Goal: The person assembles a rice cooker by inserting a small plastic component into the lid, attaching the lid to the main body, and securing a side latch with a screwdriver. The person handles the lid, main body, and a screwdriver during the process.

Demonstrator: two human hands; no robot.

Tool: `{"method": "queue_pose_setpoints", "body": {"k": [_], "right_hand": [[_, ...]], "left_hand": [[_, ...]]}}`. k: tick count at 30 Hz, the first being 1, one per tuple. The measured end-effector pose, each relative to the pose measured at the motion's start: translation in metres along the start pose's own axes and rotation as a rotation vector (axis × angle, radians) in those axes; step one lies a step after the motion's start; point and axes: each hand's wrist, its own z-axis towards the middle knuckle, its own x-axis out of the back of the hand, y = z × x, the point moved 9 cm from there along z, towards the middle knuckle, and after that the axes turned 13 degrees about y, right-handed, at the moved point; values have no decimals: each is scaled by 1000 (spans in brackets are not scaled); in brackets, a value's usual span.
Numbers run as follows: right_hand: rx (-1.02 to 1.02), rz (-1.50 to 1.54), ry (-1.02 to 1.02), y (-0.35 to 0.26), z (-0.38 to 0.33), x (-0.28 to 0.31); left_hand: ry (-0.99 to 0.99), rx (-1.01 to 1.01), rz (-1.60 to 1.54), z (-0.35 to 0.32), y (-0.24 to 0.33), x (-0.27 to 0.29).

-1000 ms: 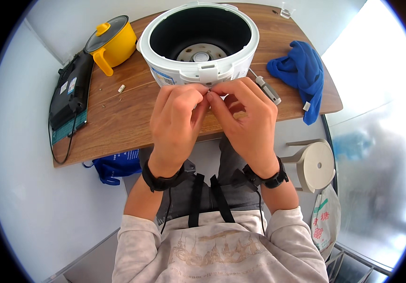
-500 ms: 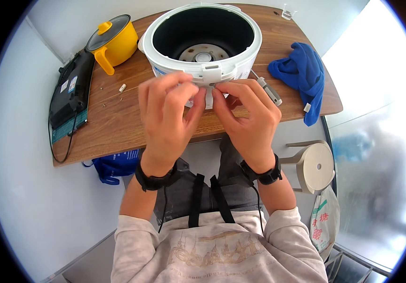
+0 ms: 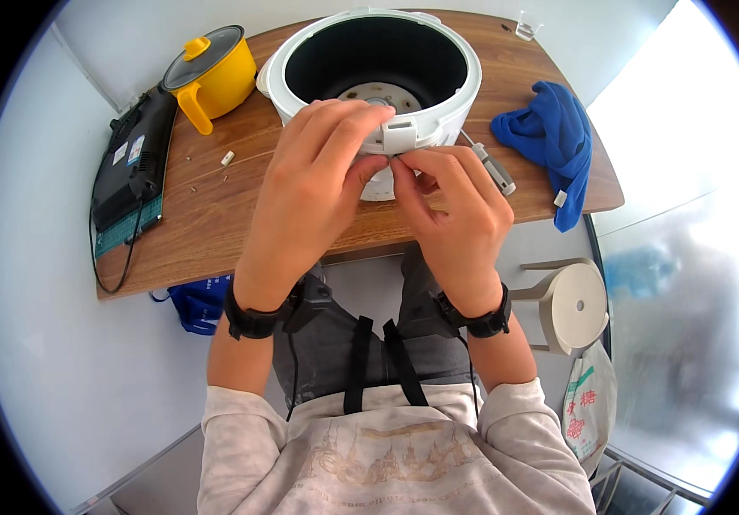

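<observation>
Our left hand (image 3: pixel 305 176) has moved up, wide over front of white cooker (image 3: pixel 465 96), maybe steadying it. Right hand (image 3: pixel 465 196) pinches narrow under latch (image 3: pixel 399 135); we can't tell on what. Cooker sits on surface (image 3: pixel 202 227).

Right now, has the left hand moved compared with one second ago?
Yes: judged against the white latch, the left hand has gone up; its fingers, earlier below it, now reach up to the cooker's rim.

The round white cooker body (image 3: pixel 474 73) stands upright on the wooden surface (image 3: pixel 202 240), open-topped, a pale, dark-spotted plate (image 3: pixel 361 90) at the bottom of its black interior (image 3: pixel 378 51).
</observation>
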Motion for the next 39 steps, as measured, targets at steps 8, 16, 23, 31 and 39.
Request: {"method": "queue_pose_setpoints", "body": {"k": [8,16,23,31,39], "right_hand": [[-287,150,6,21,-1,3],[-237,119,68,18,-4,5],[65,15,83,3,-7,7],[228,-78,88,-3,-12,5],[84,38,146,2,-8,7]], "left_hand": [[31,-27,23,-3,2,-1],[43,-16,19,-5,1,-1],[55,-14,14,-4,3,-2],[62,-4,13,-5,3,-3],[58,4,9,-4,3,-2]]}}
